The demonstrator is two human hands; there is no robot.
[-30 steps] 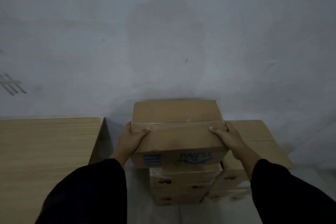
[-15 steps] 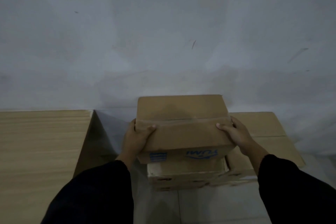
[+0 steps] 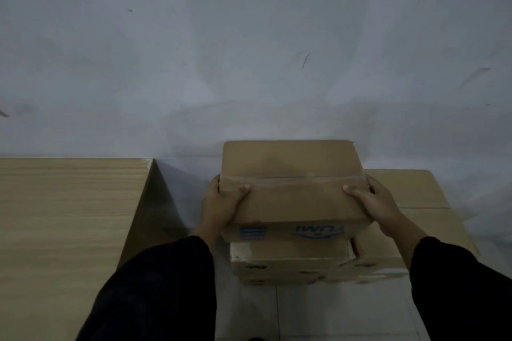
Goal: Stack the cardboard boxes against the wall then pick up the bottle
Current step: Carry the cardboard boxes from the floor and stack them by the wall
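here the grey wall rises behind the stack, with a wooden top to its left. the taped cardboard box appears to rest on the lower boxes. the left hand and right hand grip its sides, thumbs over its top. the person would do well to square its edges flush before letting go. no bottle shows.

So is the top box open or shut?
Shut. The top box has flat flaps with clear tape running across them. The left hand and right hand hold its sides.
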